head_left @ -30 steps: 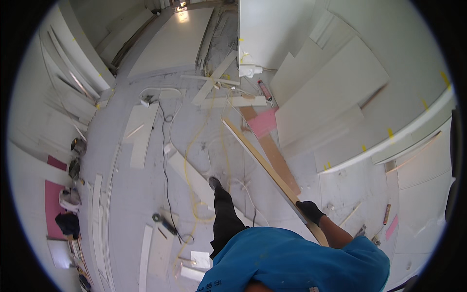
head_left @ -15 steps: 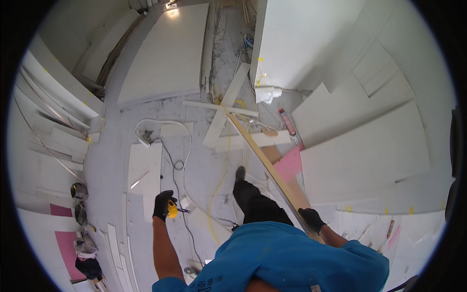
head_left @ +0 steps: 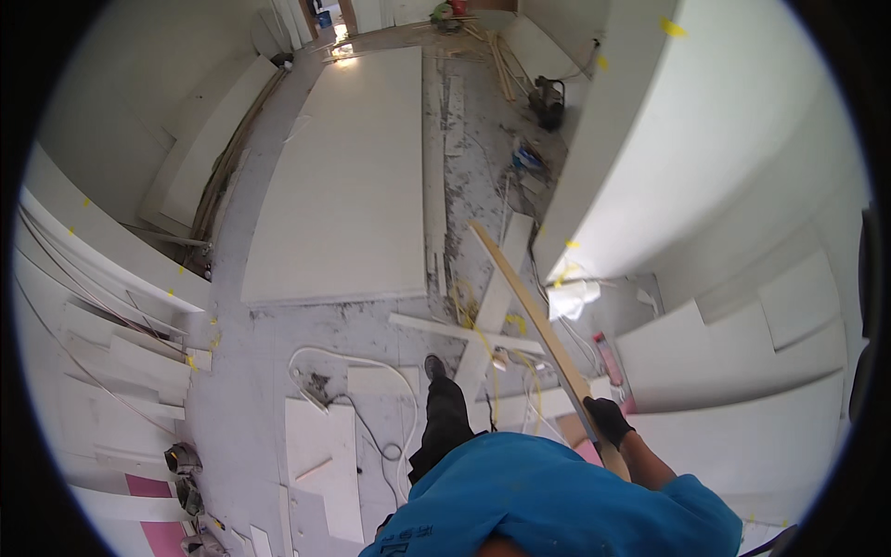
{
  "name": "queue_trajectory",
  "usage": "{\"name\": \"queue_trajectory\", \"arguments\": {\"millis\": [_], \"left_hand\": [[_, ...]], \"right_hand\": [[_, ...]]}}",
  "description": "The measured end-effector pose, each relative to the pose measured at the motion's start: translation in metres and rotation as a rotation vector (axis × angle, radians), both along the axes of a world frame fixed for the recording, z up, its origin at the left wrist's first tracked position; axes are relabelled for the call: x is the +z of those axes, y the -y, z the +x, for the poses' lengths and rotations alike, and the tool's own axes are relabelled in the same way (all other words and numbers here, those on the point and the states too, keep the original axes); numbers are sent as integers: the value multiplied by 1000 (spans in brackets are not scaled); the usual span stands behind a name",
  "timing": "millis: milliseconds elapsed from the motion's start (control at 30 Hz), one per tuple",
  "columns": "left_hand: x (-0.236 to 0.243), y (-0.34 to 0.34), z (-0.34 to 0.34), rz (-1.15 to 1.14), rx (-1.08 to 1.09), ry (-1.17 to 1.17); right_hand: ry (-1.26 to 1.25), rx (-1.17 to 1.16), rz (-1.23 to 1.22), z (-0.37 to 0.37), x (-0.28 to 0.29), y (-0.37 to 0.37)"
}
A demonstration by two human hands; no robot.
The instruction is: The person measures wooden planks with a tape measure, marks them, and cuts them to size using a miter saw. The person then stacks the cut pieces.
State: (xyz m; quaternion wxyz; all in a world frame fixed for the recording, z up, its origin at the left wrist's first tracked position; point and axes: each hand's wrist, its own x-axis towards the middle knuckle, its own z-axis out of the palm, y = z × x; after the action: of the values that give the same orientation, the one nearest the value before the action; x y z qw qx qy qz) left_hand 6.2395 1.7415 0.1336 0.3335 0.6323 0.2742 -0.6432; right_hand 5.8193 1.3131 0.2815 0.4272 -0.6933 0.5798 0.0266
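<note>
My right hand, in a black glove, is closed around a long, narrow wooden board near its lower end. The board slants away from my right side, its far end pointing ahead over the floor. Beneath its far part lie crossed white strips. My left hand is out of view. My blue shirt covers the lower middle, hiding the board's near end.
A large stack of white panels lies ahead. White offcuts and a looped pale hose are at left. Cut boards and a red tube lie at right. A white wall edge stands ahead right.
The view has shifted forward, showing more of the room's far end. My left hand, which held a yellow tape measure, has left the picture. The board moved along with my right hand.
</note>
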Motion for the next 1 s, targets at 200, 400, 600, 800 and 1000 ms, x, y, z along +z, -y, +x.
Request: {"name": "queue_trajectory", "arguments": {"millis": [200,400,600,800,1000], "left_hand": [[-13,226,199,-31,-136,44],[66,576,388,-481,-400,350],[89,834,438,-598,-328,413],[50,863,471,-239,-132,-110],[40,1002,492,-37,-219,24]], "right_hand": [[-96,274,-332,104,-3,141],[-16,-217,-40,227,31,301],[110,-334,-26,318,-4,522],[178,-367,45,389,4,726],[226,-302,-79,439,-9,911]]}}
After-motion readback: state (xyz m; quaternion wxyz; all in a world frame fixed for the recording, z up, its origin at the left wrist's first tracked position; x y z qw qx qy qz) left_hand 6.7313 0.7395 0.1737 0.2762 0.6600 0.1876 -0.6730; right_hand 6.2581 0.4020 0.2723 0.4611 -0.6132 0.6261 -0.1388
